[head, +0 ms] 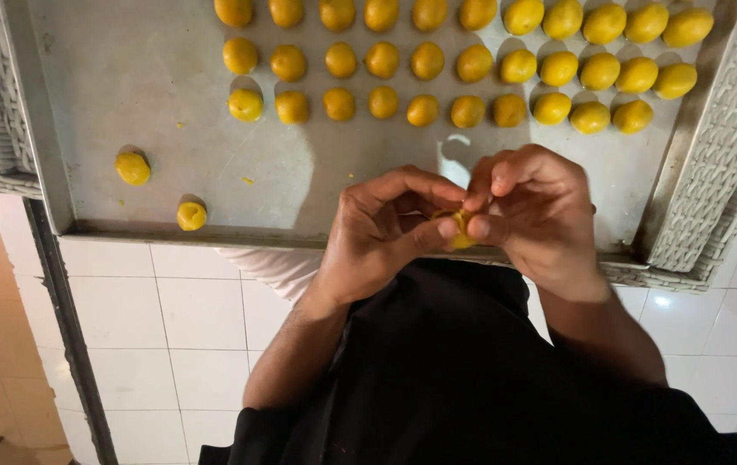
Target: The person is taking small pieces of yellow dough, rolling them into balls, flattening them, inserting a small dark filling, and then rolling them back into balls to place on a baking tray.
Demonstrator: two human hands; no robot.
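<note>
The person's left hand [386,228] and right hand [532,215] are both bare — no gloves, rings, watch or bracelet show on fingers or wrists. The forearms are uncovered up to the elbows, where the left arm meets the edge of a dark sleeve. Over the torso and lap hangs a plain black cloth garment [463,379] — loose, matte, softly creased, without visible print, buttons or seams.

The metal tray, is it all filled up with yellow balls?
No, the metal tray has rows of yellow dough balls on its right, but its left part is mostly bare.
</note>
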